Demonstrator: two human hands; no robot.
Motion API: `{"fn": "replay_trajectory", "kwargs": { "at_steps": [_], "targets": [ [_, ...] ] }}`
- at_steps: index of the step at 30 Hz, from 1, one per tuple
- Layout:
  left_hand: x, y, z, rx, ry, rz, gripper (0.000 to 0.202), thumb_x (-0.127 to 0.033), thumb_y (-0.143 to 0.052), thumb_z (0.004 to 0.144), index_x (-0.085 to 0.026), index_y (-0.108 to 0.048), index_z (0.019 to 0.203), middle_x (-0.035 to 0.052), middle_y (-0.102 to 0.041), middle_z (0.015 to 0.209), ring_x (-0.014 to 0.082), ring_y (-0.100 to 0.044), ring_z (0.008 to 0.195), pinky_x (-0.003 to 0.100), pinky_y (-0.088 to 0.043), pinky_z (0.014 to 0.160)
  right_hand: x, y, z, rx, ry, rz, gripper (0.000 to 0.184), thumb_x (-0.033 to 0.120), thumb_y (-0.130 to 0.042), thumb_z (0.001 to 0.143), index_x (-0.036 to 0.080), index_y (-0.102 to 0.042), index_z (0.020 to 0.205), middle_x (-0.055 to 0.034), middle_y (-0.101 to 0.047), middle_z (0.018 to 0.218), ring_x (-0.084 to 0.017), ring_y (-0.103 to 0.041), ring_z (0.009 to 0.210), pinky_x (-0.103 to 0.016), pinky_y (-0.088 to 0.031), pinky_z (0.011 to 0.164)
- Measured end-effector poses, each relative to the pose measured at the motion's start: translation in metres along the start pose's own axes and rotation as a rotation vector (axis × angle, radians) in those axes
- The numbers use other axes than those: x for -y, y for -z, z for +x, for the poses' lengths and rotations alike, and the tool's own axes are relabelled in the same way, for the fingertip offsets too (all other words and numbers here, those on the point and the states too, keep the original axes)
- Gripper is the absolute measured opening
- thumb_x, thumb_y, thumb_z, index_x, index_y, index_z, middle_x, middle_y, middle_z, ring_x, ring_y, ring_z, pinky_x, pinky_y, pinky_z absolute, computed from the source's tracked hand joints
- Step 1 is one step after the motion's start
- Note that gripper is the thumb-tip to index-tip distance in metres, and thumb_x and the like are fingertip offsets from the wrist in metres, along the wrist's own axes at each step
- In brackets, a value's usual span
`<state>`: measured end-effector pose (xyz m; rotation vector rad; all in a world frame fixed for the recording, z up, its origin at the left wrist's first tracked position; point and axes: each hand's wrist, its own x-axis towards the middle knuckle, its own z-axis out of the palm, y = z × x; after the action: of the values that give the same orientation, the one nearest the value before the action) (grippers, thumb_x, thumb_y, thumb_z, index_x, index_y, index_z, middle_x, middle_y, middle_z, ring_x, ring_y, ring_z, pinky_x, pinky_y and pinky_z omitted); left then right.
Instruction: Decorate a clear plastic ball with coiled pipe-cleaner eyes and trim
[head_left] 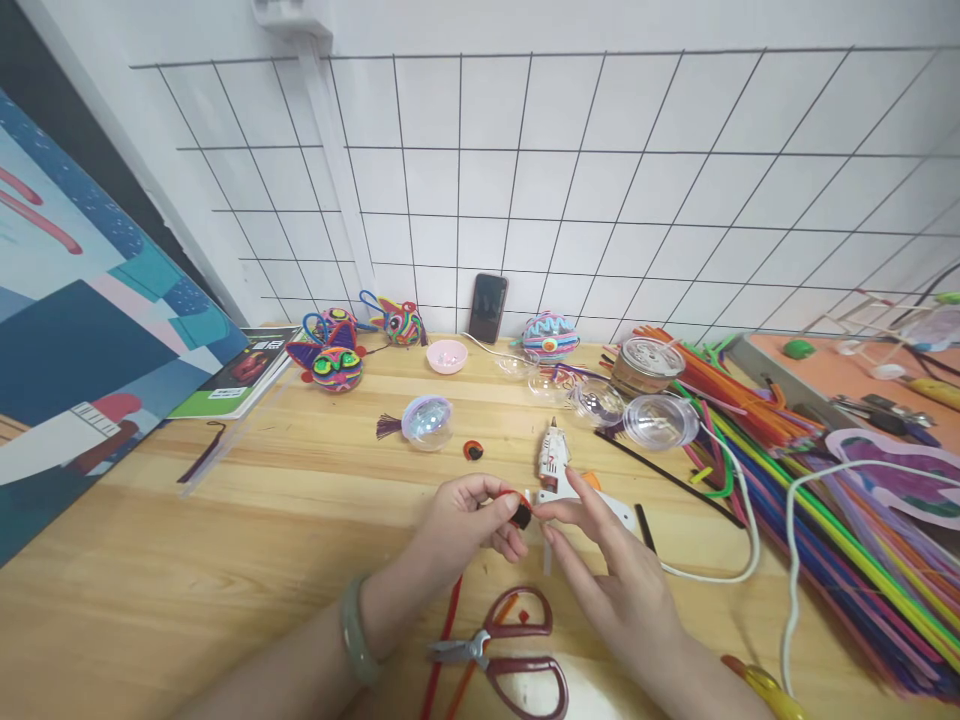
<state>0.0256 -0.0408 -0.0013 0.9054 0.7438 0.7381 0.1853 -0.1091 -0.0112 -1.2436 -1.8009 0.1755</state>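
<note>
Above the wooden table (262, 540), the right hand (626, 575), fingers parted, is just beside the left hand (461, 522). Scissors (480, 643) lie nearer the wearer; left thumb and fingers are clamped on a small red-and-black piece (521, 515).

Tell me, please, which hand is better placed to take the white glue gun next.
Probably the right hand: it appears nearer the white glue gun and has nothing clearly in its grasp. The left hand is occupied, pinching a small red-and-black piece.
</note>
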Motion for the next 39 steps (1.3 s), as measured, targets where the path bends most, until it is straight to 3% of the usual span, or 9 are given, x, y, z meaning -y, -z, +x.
{"fn": "replay_trajectory", "kwargs": {
  "at_steps": [8,39],
  "targets": [
    [0.0001,0.0022,0.0021,0.028,0.026,-0.012,0.042,-0.045,-0.077,0.056,-0.013,-0.055,0.072,-0.0003,-0.062,0.048,0.0117,-0.058,0.040,0.021,-0.046,0.042,0.0012,-0.0014,0.0002,-0.020,-0.043,0.093,0.064,0.013,-0.048,0.088,0.025,-0.020,0.144,-0.0017,-0.069,0.093,-0.012,-0.065,0.090,-0.026,-0.048,0.088],
    [-0.0006,0.0055,0.0027,0.092,0.000,0.028,0.039,-0.044,-0.076,0.060,-0.013,-0.055,0.072,-0.0026,-0.060,0.050,0.0101,-0.058,0.040,0.020,-0.046,0.040,0.0024,-0.0040,-0.0010,-0.037,-0.096,0.146,0.059,0.017,-0.047,0.089,0.022,-0.022,0.143,-0.0051,-0.069,0.089,-0.015,-0.066,0.087,-0.033,-0.049,0.088]
  ]
}}
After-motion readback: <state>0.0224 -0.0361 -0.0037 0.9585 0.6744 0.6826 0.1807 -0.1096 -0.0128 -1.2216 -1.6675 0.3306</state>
